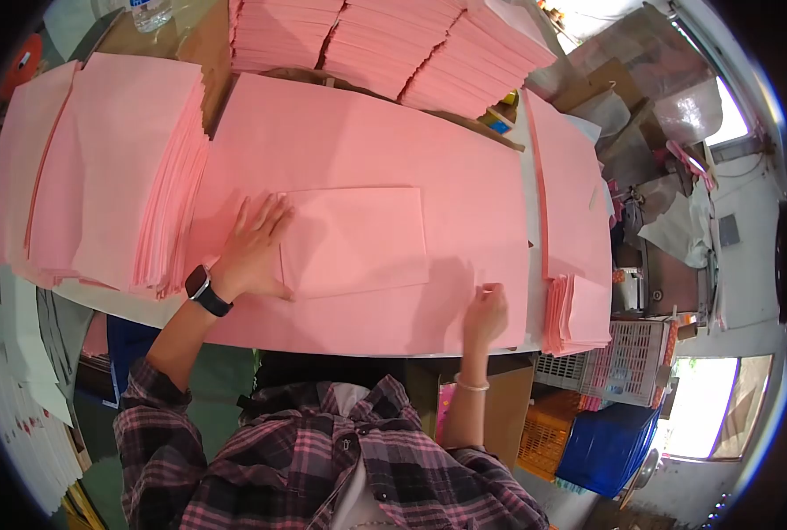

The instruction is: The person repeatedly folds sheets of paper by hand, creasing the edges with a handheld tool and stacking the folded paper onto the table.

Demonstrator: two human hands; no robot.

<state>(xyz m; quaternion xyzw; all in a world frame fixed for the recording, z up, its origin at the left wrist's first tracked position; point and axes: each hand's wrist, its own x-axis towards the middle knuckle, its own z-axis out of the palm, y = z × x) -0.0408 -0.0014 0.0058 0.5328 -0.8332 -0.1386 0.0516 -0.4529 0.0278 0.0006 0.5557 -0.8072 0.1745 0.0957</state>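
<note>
A pink packet is being steadied on a broad pink sheet, right in the middle of the table. Its left edge is being covered by the left hand — open, fingers spread, palm down, thumb near the lower left corner. No grip is being taken there; the packet is being touched from above only. Over to the right, well apart from the packet, the right hand is being held closed above the sheet, fingers curled in. Whether anything small is being pinched inside it cannot be told.

As for progress, one piece is being handled, and it is being shown lying flat, with fairly straight edges. Its shaping is being judged as largely done, though whether any crease or flap is being left open cannot be made out. Around it, plenty more paper is being stored: a tall left pile, the back piles side by side beyond the sheet, and a long right pile with a small bundle just below it. Which of these are being counted as finished and which as waiting — that is not being revealed here.
</note>
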